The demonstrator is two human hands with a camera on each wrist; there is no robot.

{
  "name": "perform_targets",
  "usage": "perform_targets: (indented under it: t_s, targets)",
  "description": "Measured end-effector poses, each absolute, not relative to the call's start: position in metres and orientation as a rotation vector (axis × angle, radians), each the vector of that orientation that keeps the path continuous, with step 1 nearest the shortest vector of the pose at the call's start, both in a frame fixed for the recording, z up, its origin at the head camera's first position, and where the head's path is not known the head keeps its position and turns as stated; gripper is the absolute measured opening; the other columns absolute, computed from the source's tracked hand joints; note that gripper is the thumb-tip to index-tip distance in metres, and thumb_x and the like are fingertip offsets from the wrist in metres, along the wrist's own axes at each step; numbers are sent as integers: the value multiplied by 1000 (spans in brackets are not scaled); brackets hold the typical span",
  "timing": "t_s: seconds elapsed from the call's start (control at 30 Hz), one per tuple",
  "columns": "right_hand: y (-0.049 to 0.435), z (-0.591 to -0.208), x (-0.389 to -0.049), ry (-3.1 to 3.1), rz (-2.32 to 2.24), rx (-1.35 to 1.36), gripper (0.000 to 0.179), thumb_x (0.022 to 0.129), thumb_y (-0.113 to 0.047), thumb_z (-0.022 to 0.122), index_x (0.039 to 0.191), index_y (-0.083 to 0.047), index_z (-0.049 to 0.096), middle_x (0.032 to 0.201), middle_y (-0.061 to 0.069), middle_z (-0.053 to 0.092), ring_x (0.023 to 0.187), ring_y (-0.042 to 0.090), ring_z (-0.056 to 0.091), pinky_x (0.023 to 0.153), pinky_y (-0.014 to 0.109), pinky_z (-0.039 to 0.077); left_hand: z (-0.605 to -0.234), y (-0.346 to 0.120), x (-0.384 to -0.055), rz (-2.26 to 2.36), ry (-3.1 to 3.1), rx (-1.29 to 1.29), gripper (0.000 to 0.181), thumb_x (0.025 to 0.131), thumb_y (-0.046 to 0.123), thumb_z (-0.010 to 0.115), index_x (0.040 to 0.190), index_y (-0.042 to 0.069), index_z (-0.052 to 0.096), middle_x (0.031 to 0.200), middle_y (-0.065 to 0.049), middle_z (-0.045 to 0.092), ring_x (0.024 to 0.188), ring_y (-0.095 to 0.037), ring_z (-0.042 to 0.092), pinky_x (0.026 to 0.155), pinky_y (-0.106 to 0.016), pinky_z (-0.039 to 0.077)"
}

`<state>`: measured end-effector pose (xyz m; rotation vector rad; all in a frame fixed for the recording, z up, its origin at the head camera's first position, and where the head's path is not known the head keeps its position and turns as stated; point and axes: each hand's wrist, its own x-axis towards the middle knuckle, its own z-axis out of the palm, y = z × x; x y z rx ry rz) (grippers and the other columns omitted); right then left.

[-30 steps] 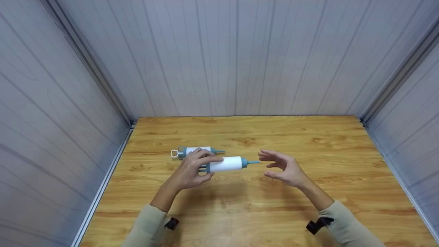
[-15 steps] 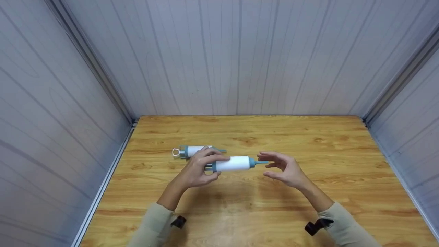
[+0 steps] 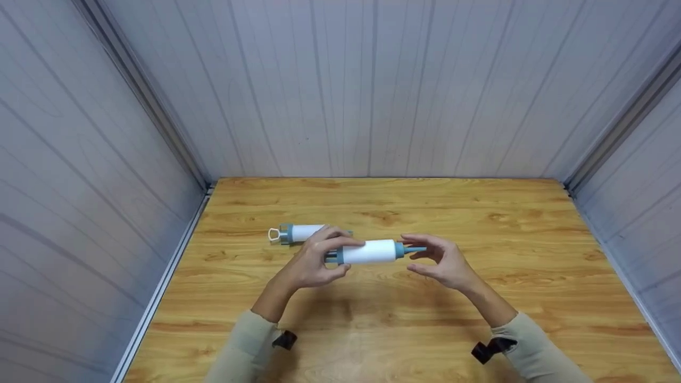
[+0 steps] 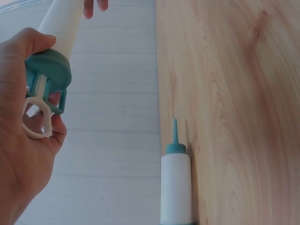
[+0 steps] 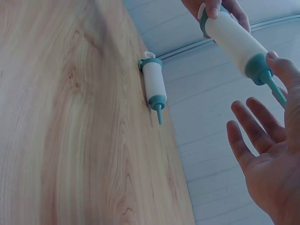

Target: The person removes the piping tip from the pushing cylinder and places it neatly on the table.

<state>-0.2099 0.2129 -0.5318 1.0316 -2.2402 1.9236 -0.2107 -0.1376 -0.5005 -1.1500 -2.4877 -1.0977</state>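
Note:
My left hand (image 3: 318,261) grips a large plastic syringe (image 3: 376,251) by its rear end, thumb on one side and fingers on the other. The syringe has a white barrel, teal end caps and a thin teal nozzle (image 5: 272,85), and it lies roughly level above the table, pointing right. Its pale ring handle (image 4: 37,117) shows inside the left palm in the left wrist view. Around the nozzle stands my right hand (image 3: 448,264), thumb below and fingers above, spread and not closed on it. In the right wrist view the thumb overlaps the nozzle's base.
A second, matching syringe (image 3: 306,232) lies on the wooden table (image 3: 479,213) behind my left hand, which hides part of it; its nozzle also points right. Pale panel walls (image 3: 340,96) border the table at the back and both sides.
My left hand has carried the held syringe to the right, so its nozzle has entered the gap between my right thumb and fingers. The right hand has stayed almost in place.

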Motion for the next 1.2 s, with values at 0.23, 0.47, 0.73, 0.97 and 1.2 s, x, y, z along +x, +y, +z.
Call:
perform_targets:
  t_s: [0.23, 0.47, 0.73, 0.97, 1.2]
  targets:
    - [210, -525, -213, -2222, 1926, 1028, 54, 93, 17, 78, 145, 18, 61, 144, -14, 75, 123, 1, 73, 98, 26, 66, -496, -130, -215, -1133, -2493, -1146, 49, 92, 11, 86, 140, 19, 80, 133, -11, 75, 124, -31, 69, 100, -50, 63]
    - [207, -520, -212, -2224, 1914, 961, 50, 94, 15, 78, 141, 17, 61, 133, -18, 75, 118, 3, 74, 99, 22, 64, -492, -126, -216, -1151, -2524, -1163, 49, 95, 15, 85, 143, 21, 78, 140, -11, 74, 131, -32, 67, 106, -54, 61]
    - [209, -519, -211, -2214, 1951, 997, 36, 97, 11, 78, 129, 13, 63, 121, -13, 75, 103, 8, 79, 87, 26, 69, -489, -120, -214, -1123, -2459, -1222, 48, 93, 13, 86, 141, 20, 79, 136, -11, 75, 127, -31, 68, 102, -51, 62]
    - [209, -522, -212, -1999, 2185, 1273, 30, 102, 18, 62, 127, 19, 46, 121, -6, 72, 90, 11, 77, 78, 29, 69, -487, -117, -211, -1128, -2413, -1261, 46, 94, 13, 87, 138, 19, 81, 135, -11, 76, 126, -31, 68, 100, -49, 62]
    - [205, -523, -210, -1971, 2192, 1257, 29, 100, 20, 63, 124, 18, 45, 114, -6, 73, 88, 10, 77, 76, 29, 68, -487, -116, -209, -1122, -2391, -1265, 44, 93, 16, 90, 136, 18, 82, 131, -11, 77, 124, -30, 69, 101, -47, 62]
